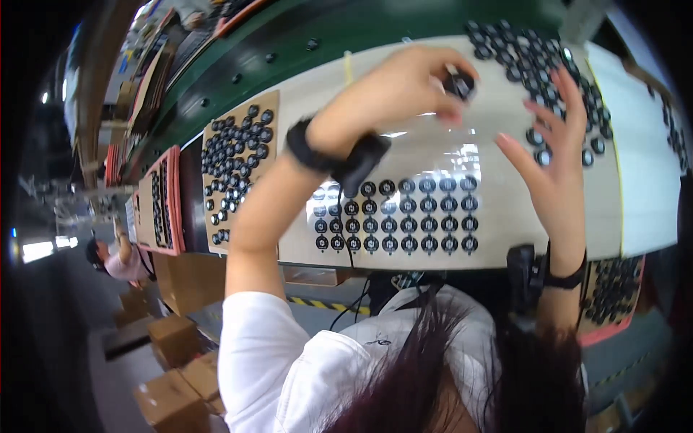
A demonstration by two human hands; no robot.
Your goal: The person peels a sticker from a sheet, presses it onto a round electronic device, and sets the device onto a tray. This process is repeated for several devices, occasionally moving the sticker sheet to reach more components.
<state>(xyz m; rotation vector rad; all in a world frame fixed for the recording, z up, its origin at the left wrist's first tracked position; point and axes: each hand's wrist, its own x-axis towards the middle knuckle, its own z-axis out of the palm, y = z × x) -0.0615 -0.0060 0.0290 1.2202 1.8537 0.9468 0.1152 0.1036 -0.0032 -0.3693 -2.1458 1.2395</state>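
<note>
My left hand (404,83) reaches over the far middle of the worktable. A black round part (460,84) is pinched between its thumb and fingers. My right hand (556,148) is raised to the right with fingers spread, holding nothing, beside a loose cluster of black round parts (516,54). Neat rows of black round parts with pale centres (409,224) stand nearer to me, on the middle of the table. Both my wrists wear black straps with a small black device.
A brown board with many black parts (238,151) lies left on the worktable (303,94). Beyond runs a green conveyor (278,54) with a few parts. A white sheet (639,130) is at right, a pink-rimmed tray (610,328) below it. Cardboard boxes (173,397) and another person (126,260) are at left.
</note>
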